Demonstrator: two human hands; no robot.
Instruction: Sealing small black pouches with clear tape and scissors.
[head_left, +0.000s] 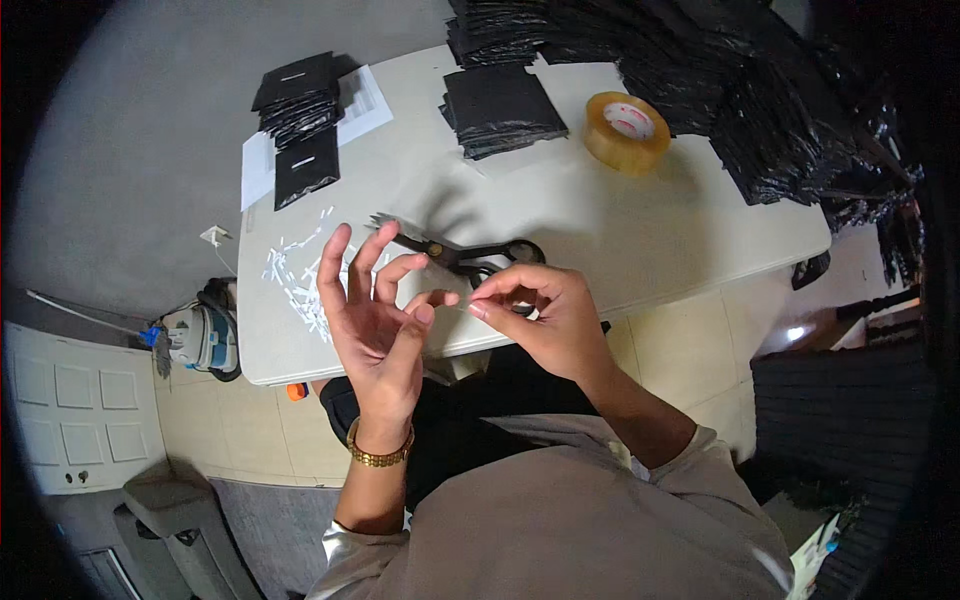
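Note:
My left hand (382, 315) is raised palm up over the near table edge, fingers apart, a gold-coloured bracelet watch on its wrist. Close to its little fingertip, my right hand (544, 311) pinches thumb and forefinger together; a faint, thin clear piece seems to lie between the two hands, too small to name. Behind them, black-handled scissors (442, 253) lie on the white table (420, 180), partly hidden by my right hand. Many small white paper strips (296, 285) are scattered left of my left hand. A roll of clear yellowish packing tape (625, 133) lies farther back.
Folded black plastic packets (502, 109) are stacked at the back middle. More black packets (306, 161) with white slips lie on paper sheets (366, 103) at left. Large piles of black plastic bags (780, 127) cover the back right. A vacuum cleaner (202, 337) stands on the floor at left.

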